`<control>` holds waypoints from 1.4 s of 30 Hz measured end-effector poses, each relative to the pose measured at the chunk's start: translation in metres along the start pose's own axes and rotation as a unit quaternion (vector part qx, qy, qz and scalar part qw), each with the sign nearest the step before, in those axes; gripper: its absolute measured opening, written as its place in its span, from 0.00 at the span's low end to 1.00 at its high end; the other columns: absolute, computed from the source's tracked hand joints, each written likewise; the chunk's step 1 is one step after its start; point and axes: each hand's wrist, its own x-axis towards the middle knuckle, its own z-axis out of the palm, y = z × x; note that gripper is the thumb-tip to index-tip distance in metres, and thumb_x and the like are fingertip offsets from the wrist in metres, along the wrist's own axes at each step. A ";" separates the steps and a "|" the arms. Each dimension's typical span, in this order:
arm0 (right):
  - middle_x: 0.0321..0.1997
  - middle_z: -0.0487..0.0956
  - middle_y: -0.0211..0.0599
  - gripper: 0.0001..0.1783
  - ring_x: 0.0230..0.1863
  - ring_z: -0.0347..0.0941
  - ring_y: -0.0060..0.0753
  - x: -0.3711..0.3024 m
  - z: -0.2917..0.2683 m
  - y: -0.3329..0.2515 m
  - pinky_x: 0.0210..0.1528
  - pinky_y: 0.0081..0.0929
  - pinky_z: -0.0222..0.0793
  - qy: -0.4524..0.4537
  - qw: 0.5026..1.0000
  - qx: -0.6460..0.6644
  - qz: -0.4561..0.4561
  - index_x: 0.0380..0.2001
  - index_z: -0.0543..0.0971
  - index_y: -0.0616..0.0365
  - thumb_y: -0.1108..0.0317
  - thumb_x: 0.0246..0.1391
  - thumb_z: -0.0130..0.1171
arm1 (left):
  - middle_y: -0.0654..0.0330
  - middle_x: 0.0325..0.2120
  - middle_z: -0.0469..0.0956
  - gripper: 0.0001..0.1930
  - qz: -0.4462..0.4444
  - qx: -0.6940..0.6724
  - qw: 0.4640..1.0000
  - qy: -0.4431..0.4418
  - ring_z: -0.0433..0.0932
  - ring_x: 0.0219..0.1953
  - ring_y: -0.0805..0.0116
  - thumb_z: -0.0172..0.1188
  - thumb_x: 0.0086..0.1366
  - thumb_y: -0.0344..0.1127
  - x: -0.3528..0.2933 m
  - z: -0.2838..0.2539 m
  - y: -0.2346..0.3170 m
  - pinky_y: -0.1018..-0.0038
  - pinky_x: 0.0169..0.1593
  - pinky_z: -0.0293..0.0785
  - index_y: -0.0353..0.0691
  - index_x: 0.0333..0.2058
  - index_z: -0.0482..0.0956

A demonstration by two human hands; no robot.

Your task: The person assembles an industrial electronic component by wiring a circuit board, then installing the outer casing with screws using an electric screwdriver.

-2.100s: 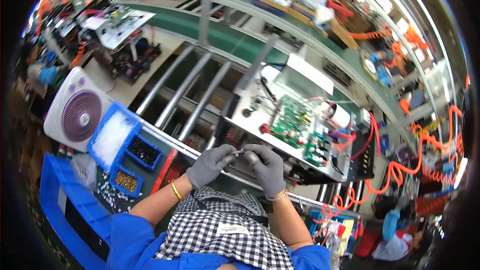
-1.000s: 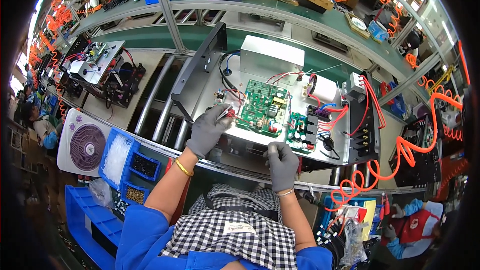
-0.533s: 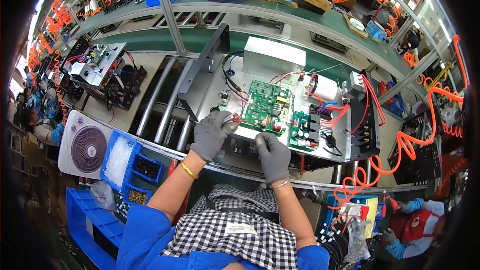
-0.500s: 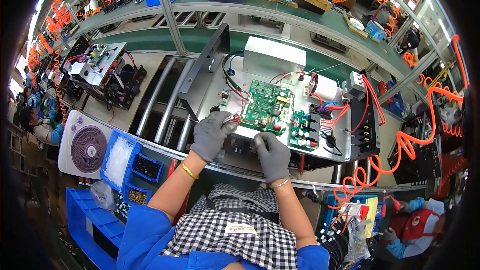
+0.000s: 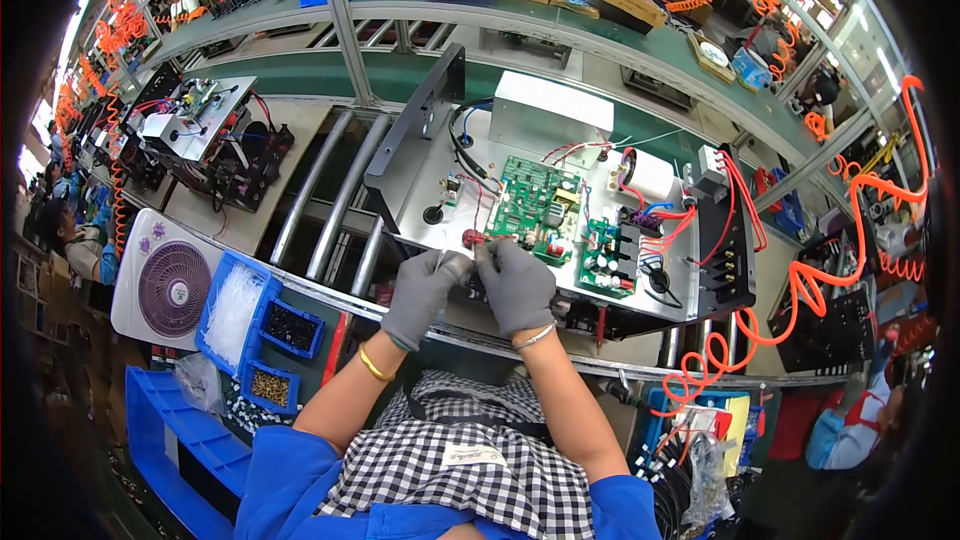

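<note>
Both my hands wear grey gloves and are close together at the near edge of an open metal chassis (image 5: 415,225). My left hand (image 5: 425,292) is closed, with a thin white strip (image 5: 441,259) showing at its fingertips. Beside it, my right hand (image 5: 517,286) pinches at a small bundle of red wires (image 5: 473,238); its fingertips partly cover what they grip. Just beyond is a green circuit board (image 5: 525,195), fixed to the chassis floor. A second, smaller green board (image 5: 605,255) sits to its right, near a white cylinder (image 5: 652,178) and more red wires.
Metal rollers (image 5: 318,195) run left of the chassis. Near my left arm are a fan (image 5: 178,288), a blue bin of white strips (image 5: 236,315) and small blue bins of parts (image 5: 292,328). A coiled orange hose (image 5: 810,285) hangs at right. Co-workers are at both sides.
My right hand has moved left and up to the red wires, next to my left hand. My left hand has dropped slightly toward me. The co-worker at right has shifted.
</note>
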 end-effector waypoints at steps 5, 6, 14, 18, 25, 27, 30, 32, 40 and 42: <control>0.27 0.81 0.40 0.09 0.28 0.79 0.47 -0.010 -0.019 0.003 0.31 0.40 0.72 -0.024 0.998 0.049 -0.008 0.34 0.80 0.50 0.58 0.58 0.59 | 0.68 0.27 0.77 0.11 -0.241 -0.186 0.944 -0.126 0.56 0.14 0.86 0.57 0.67 0.41 0.016 -0.010 0.001 0.84 0.15 0.48 0.39 0.38 0.79; 0.29 0.81 0.41 0.09 0.30 0.79 0.47 -0.012 -0.024 0.003 0.33 0.39 0.73 -0.026 0.997 0.070 -0.005 0.36 0.80 0.51 0.59 0.58 0.59 | 0.68 0.30 0.77 0.11 -0.243 -0.188 0.941 -0.139 0.55 0.13 0.86 0.56 0.68 0.40 0.016 -0.008 0.004 0.85 0.15 0.48 0.39 0.41 0.77; 0.38 0.80 0.39 0.10 0.33 0.79 0.38 -0.018 -0.038 0.011 0.37 0.29 0.72 -0.032 0.990 0.134 -0.015 0.39 0.82 0.56 0.65 0.56 0.62 | 0.75 0.16 0.64 0.07 -0.139 -0.292 0.946 0.014 0.54 0.11 0.86 0.61 0.68 0.40 0.012 0.015 -0.017 0.84 0.14 0.48 0.44 0.37 0.77; 0.38 0.80 0.37 0.09 0.32 0.78 0.32 -0.019 -0.035 0.009 0.36 0.26 0.73 -0.020 0.984 0.174 0.008 0.38 0.82 0.57 0.65 0.55 0.64 | 0.75 0.16 0.63 0.07 -0.150 -0.275 0.950 -0.005 0.54 0.11 0.86 0.61 0.67 0.41 0.011 0.020 -0.017 0.84 0.14 0.47 0.46 0.37 0.78; 0.34 0.78 0.36 0.08 0.29 0.78 0.28 -0.019 -0.030 0.005 0.33 0.25 0.73 -0.013 0.985 0.169 0.026 0.35 0.80 0.58 0.67 0.55 0.65 | 0.75 0.17 0.63 0.10 -0.148 -0.340 0.927 -0.056 0.55 0.12 0.85 0.60 0.68 0.42 0.014 0.016 -0.035 0.84 0.13 0.48 0.44 0.41 0.77; 0.34 0.78 0.36 0.07 0.28 0.77 0.29 -0.020 -0.030 0.005 0.32 0.25 0.73 -0.004 0.984 0.177 0.020 0.35 0.80 0.58 0.67 0.55 0.65 | 0.74 0.17 0.63 0.10 -0.146 -0.331 0.930 -0.058 0.55 0.12 0.86 0.58 0.69 0.43 0.016 0.016 -0.033 0.85 0.13 0.49 0.44 0.43 0.76; 0.34 0.78 0.36 0.07 0.28 0.76 0.29 -0.020 -0.027 0.005 0.32 0.25 0.72 0.005 0.984 0.177 0.020 0.34 0.80 0.57 0.67 0.54 0.65 | 0.74 0.17 0.62 0.09 -0.161 -0.309 0.936 -0.040 0.55 0.12 0.85 0.58 0.69 0.42 0.012 0.022 -0.026 0.84 0.13 0.49 0.45 0.42 0.76; 0.33 0.78 0.36 0.07 0.28 0.76 0.30 -0.020 -0.026 0.007 0.32 0.25 0.72 -0.004 0.984 0.175 0.025 0.34 0.80 0.57 0.67 0.54 0.66 | 0.75 0.15 0.58 0.07 -0.175 -0.303 0.935 -0.051 0.53 0.11 0.86 0.55 0.71 0.42 0.009 0.024 -0.024 0.86 0.12 0.48 0.46 0.38 0.72; 0.32 0.77 0.36 0.05 0.30 0.76 0.31 -0.019 -0.027 0.012 0.34 0.26 0.71 -0.031 0.982 0.186 -0.026 0.34 0.79 0.60 0.73 0.53 0.63 | 0.72 0.19 0.73 0.10 -0.033 -0.072 0.996 -0.038 0.65 0.16 0.86 0.63 0.67 0.41 0.007 0.015 -0.018 0.86 0.19 0.59 0.40 0.34 0.80; 0.33 0.77 0.37 0.05 0.31 0.75 0.32 -0.021 -0.025 0.011 0.35 0.26 0.71 -0.034 0.979 0.200 -0.029 0.35 0.79 0.61 0.74 0.53 0.63 | 0.71 0.20 0.74 0.12 0.006 -0.026 1.000 -0.015 0.65 0.19 0.85 0.64 0.65 0.42 0.012 0.012 -0.021 0.84 0.23 0.61 0.38 0.35 0.81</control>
